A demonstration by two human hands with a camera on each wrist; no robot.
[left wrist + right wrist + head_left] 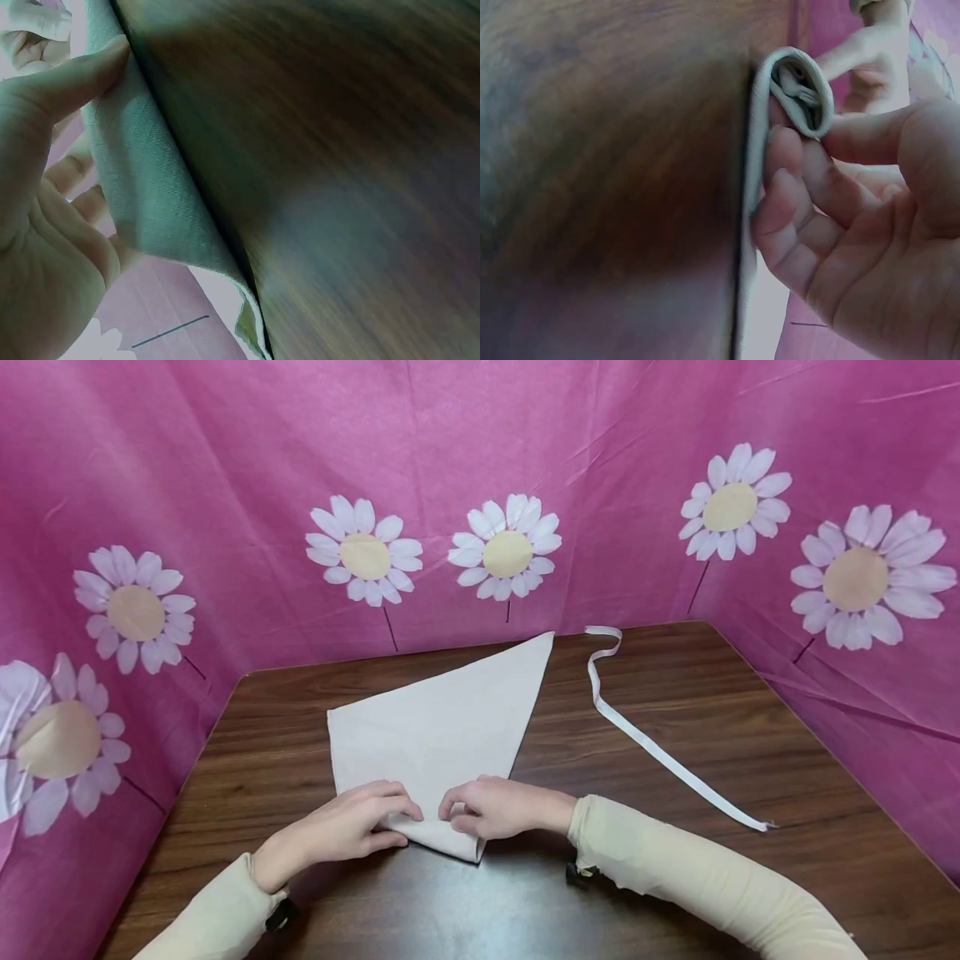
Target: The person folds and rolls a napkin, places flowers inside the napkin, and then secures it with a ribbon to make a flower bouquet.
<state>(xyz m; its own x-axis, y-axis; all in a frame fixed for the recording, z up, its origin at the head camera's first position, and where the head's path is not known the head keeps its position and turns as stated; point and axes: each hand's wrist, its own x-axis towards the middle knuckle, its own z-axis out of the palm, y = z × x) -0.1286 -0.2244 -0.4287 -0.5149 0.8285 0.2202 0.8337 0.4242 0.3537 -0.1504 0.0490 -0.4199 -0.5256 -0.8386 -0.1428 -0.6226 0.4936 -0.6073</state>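
An off-white cloth napkin (442,718) lies on the table, its near edge turned into a roll (442,839). My left hand (348,827) holds the roll's left part, thumb on the near side and fingers over the far side. In the left wrist view the left thumb (97,71) presses on the fabric (150,165). My right hand (498,807) grips the roll near its right end. The right wrist view shows the roll's open end (821,97), with bunched fabric inside, between the right thumb and fingers (787,202).
A white ribbon (667,760) stretches across the right side of the brown wooden table (750,718), curling at its far end. Pink fabric (600,460) printed with large daisies hangs behind the table and at both sides.
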